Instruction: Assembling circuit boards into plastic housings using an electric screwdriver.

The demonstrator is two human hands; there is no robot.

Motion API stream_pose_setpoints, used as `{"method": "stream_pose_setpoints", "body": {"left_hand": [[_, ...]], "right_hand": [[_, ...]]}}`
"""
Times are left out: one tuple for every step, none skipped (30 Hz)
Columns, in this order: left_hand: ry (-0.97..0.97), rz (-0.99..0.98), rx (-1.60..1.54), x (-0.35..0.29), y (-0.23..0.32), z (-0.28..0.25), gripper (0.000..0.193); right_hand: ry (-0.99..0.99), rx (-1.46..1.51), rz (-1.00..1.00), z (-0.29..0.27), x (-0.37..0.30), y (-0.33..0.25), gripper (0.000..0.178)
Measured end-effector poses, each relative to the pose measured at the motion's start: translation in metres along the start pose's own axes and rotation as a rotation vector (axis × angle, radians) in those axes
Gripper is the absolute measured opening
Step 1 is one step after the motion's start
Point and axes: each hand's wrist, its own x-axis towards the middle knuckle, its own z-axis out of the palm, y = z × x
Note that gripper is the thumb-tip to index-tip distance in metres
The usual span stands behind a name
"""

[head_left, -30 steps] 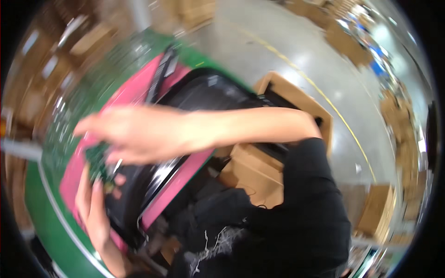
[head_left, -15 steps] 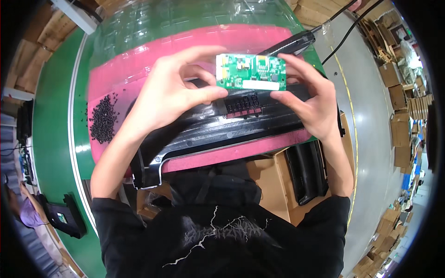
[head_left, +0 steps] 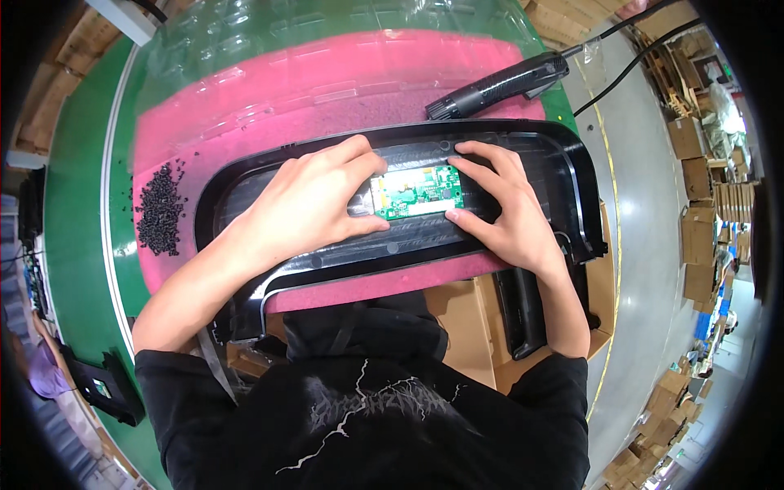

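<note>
A green circuit board (head_left: 420,194) with a white strip along its near edge lies against the middle of a long black plastic housing (head_left: 400,247). The cut-out seen in the housing earlier is now covered by the board. At the board's left end, my left hand (head_left: 314,200) grips it, thumb on the near edge and fingers at the far edge. My right hand (head_left: 510,208) pinches the right end, thumb at the near corner and fingertips at the far corner.
The housing rests on a pink mat (head_left: 245,98) over a green table. Behind it lies a black electric screwdriver (head_left: 498,87) with a cable. Left is a pile of small black screws (head_left: 160,214). A cardboard box (head_left: 461,322) with black parts stands below the table edge.
Both hands have brought the circuit board down and toward me, from above the housing onto its middle. The housing's far rim and the screwdriver now show more fully.
</note>
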Motion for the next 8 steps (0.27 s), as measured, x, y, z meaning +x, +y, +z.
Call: {"method": "stream_pose_setpoints", "body": {"left_hand": [[-0.003, -0.001, -0.006, 0.0000, 0.0020, 0.0037, 0.050], [0.003, -0.005, -0.005, -0.0001, 0.0026, 0.0040, 0.050], [0.008, -0.010, -0.003, 0.0001, 0.0029, 0.0042, 0.049], [0.005, -0.012, -0.004, 0.0005, 0.0030, 0.0045, 0.049], [0.011, -0.005, -0.005, 0.0004, 0.0037, 0.0052, 0.049], [0.016, 0.002, -0.007, 0.0004, 0.0043, 0.0057, 0.049], [0.003, -0.004, -0.007, 0.0005, 0.0051, 0.0055, 0.049], [-0.009, -0.011, -0.005, 0.0009, 0.0056, 0.0042, 0.049]], "right_hand": [[-0.005, 0.000, 0.005, -0.0003, -0.0034, 0.0010, 0.053], [-0.002, -0.003, 0.011, -0.0005, -0.0033, 0.0008, 0.054], [0.001, -0.006, 0.017, -0.0006, -0.0034, 0.0007, 0.054], [0.000, -0.004, 0.018, -0.0010, -0.0036, 0.0009, 0.054], [-0.003, -0.017, 0.017, -0.0019, -0.0046, 0.0011, 0.055], [-0.006, -0.030, 0.017, -0.0021, -0.0055, 0.0015, 0.056], [-0.006, -0.027, 0.019, -0.0018, -0.0063, 0.0019, 0.056], [-0.005, -0.022, 0.020, -0.0010, -0.0060, 0.0025, 0.056]]}}
